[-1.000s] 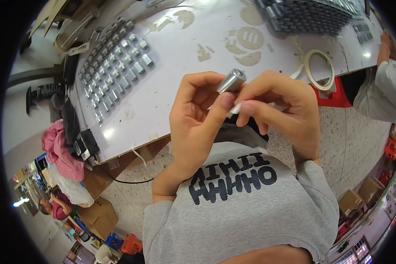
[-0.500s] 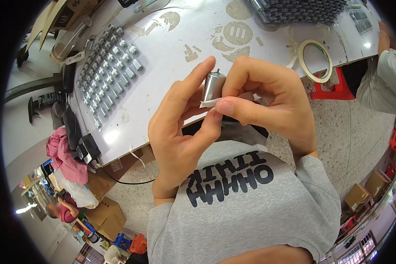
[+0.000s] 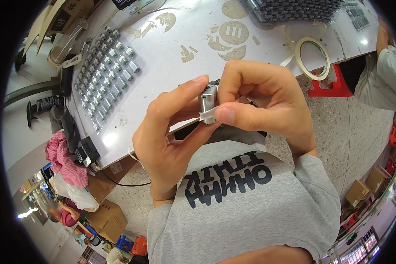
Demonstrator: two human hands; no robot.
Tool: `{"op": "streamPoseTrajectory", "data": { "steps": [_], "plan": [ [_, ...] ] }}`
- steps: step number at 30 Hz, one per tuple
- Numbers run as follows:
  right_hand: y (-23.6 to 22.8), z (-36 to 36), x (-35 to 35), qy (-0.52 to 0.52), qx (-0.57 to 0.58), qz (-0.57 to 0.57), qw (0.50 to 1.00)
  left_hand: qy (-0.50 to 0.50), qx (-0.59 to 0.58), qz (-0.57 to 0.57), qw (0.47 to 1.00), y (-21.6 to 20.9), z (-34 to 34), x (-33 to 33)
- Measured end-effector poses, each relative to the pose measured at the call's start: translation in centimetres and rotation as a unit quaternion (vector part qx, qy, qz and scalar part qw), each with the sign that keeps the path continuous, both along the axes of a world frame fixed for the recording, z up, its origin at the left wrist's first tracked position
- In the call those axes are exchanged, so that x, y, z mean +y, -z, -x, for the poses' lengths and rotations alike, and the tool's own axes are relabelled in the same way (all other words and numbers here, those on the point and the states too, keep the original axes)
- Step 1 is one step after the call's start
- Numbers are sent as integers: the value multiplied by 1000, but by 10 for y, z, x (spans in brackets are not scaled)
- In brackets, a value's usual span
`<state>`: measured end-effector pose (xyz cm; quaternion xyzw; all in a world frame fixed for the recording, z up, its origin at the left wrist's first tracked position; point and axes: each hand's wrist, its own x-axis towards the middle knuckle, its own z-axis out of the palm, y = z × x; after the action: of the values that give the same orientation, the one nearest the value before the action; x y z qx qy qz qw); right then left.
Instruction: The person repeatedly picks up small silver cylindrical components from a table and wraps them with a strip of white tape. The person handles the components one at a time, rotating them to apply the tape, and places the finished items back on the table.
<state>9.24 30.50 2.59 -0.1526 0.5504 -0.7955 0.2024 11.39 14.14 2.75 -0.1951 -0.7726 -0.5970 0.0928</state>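
A: Largest items, placed from the grip?
B: One white, smooth-topped table point(image 3: 158, 66), extending ahead of the grip. One batch of silver metal cylinders in rows point(image 3: 126, 74) on clear plastic, ahead and to the left.
A: Hands?
B: Two, bare. Left hand point(image 3: 163, 130): index fingertip at the piece's far end, thumb by its near end, grasping it between. Right hand point(image 3: 268, 101): thumb and bent index finger closed on tape.
A: Next size down?
B: One cream ring-shaped tape roll point(image 3: 298, 57), ahead and to the right of the grip.
A: The piece itself?
B: One small silver metal cylinder point(image 3: 207, 99), between the hands. Long axis runs roughly away from the body. Left fingers touch both ends; right thumb is just beside its right flank.
A: Smallest?
B: One narrow white tape strip point(image 3: 206, 115), crosswise over the cylinder's near part, its free tip to the left.
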Motion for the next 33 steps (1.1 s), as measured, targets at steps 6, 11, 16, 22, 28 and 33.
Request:
{"op": "streamPoseTrajectory", "data": {
  "steps": [6,11,16,22,28,33],
  "plan": [
    [-2,0,-1,3,-4,0,1000,-26,45,33,998,1,-2,2],
    [-4,-2,-1,8,-9,-9,1000,-28,60,29,997,0,-1,4],
    [-8,-2,-6,33,-48,-1,998,-28,73,48,996,-1,0,2],
    [-4,-1,-7,38,-18,-32,999,-46,90,65,993,1,-1,4],
    [-6,7,0,25,92,-179,979,-44,162,179,969,-3,2,3],
    [9,15,0,-4,82,-129,988,-24,67,63,995,11,10,4]
  ]
}}
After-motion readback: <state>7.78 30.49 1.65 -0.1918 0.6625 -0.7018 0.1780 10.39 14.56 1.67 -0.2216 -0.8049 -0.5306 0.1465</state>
